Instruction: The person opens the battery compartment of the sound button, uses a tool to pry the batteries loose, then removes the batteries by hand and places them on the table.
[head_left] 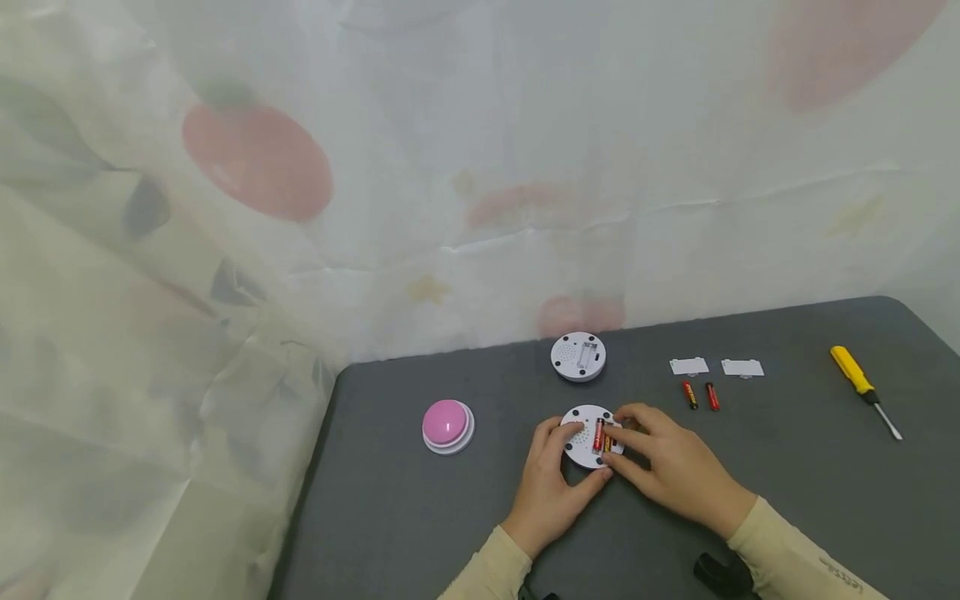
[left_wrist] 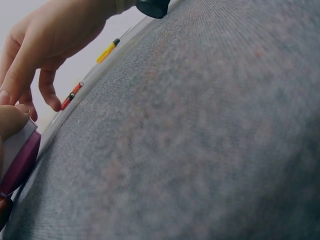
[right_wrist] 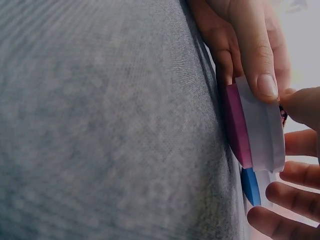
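Observation:
A round white push button with a pink top lies face down, its white base [head_left: 581, 448] facing up. My left hand [head_left: 550, 492] grips it by the rim, with the thumb [right_wrist: 262, 75] on its white side. A red battery [head_left: 597, 436] lies in the open battery slot. Beside it a second battery [head_left: 608, 442] is partly hidden by my right hand [head_left: 675, 471], whose thumb and a finger pinch it at the slot. Other right-hand fingers [right_wrist: 295, 200] are spread out beside the button.
Another upturned button [head_left: 577, 357] with a blue top stands behind, its slot bare. A pink button [head_left: 446, 423] sits upright at left. At right lie two white covers [head_left: 688, 367], two loose batteries [head_left: 690, 395] and a yellow screwdriver [head_left: 852, 371]. A curtain [head_left: 480, 167] hangs behind the table.

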